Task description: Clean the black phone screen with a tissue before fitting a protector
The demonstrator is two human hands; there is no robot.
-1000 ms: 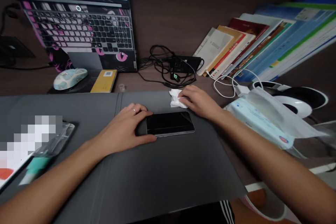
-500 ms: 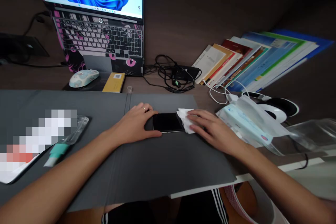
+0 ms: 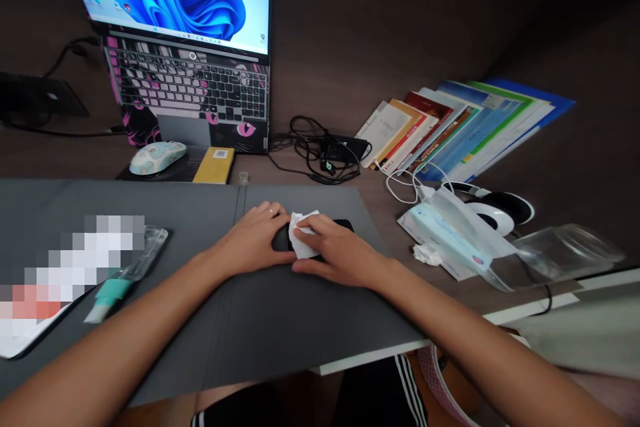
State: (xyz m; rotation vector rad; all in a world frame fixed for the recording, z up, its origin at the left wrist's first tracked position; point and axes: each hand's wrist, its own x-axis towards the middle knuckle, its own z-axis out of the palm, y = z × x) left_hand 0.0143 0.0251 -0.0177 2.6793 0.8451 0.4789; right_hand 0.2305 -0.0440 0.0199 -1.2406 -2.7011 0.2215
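A black phone [image 3: 343, 223] lies flat on a grey desk mat [image 3: 280, 320], mostly covered by my hands. My left hand [image 3: 253, 243] rests on the phone's left end with its fingers curled around it, holding it in place. My right hand [image 3: 335, 253] lies over the screen and presses a crumpled white tissue [image 3: 301, 240] down onto it with its fingers together. Only the phone's far right corner and a sliver of its left end show.
An open laptop [image 3: 195, 73] stands at the back left with a mouse [image 3: 157, 156] and a yellow box [image 3: 215, 165] before it. Tangled cables [image 3: 325, 147], fanned books [image 3: 450, 127], a tissue pack [image 3: 450, 233], headphones [image 3: 500, 207] and a clear bag [image 3: 565, 250] lie right. A teal-capped tube [image 3: 107, 293] lies left.
My right hand slid left with the tissue, from beyond the phone's right end onto the screen, up to my left hand. The left hand stayed on the phone. The camera tilted up.
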